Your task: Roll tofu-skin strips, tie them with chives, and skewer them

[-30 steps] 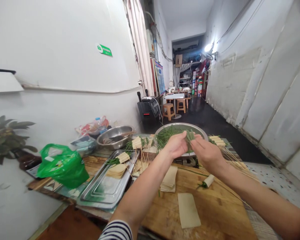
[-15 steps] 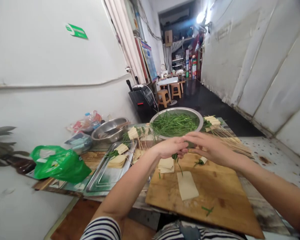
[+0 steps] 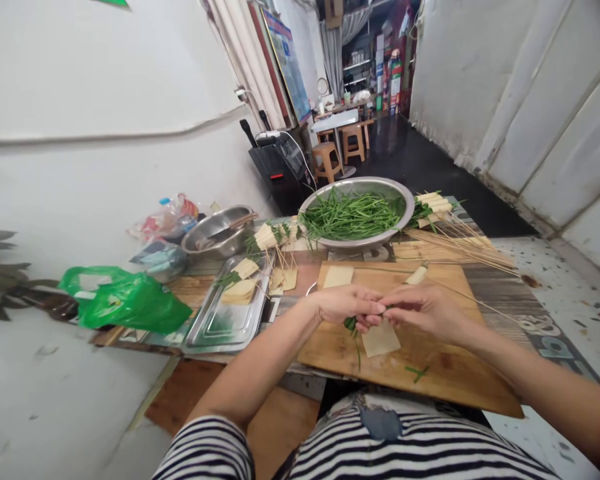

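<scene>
Head | board on table | black floor, white wall | left grip, right grip both closed on greens

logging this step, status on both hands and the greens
Left hand holds bunched greens, ends poking out. Right hand meets left. Hands partly hide pale sheet on wooden board.
</scene>
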Tool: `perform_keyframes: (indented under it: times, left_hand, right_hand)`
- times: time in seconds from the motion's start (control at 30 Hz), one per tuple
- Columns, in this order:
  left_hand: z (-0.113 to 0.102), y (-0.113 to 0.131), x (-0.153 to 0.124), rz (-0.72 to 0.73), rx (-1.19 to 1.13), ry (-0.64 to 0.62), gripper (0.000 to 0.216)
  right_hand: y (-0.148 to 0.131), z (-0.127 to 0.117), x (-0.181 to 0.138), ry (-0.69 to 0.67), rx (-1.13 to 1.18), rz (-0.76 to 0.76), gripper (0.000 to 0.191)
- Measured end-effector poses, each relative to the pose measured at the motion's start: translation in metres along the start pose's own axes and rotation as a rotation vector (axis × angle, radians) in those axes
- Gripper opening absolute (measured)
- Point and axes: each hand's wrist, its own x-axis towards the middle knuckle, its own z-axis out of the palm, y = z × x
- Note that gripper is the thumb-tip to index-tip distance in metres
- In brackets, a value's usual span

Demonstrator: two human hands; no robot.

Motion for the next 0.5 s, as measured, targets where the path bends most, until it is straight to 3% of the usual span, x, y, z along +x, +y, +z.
perform_keyframes:
  times: [0.1, 0.23, 0.3, 0.4, 0.5]
  left_hand:
    - [0.007, -0.013, 0.0, 0.078, 0.129, 0.185, 0.029]
    - [0.027, -0.05, 0.0, 0.27, 0.391, 0.657, 0.01]
    - [0.037, -0.069, -0.002, 0.372, 0.54, 0.799, 0.006]
    - [0.045, -0.091, -0.008, 0.485, 0.708, 0.821, 0.012]
    - [0.045, -0.102, -0.012, 0.506, 0.899, 0.786, 0.021]
  right_hand:
    - [0.012, 0.008, -0.005, 0.042, 0.054, 0.043, 0.025]
    - [0.033, 0.024, -0.021, 0.114, 0.031, -0.014, 0.023]
    - [0.039, 0.031, -0.03, 0.104, -0.001, -0.037, 0.021]
    - [0.042, 0.037, -0.036, 0.048, -0.096, -0.117, 0.021]
    - [0.04, 0.037, -0.037, 0.036, -0.246, -0.236, 0.024]
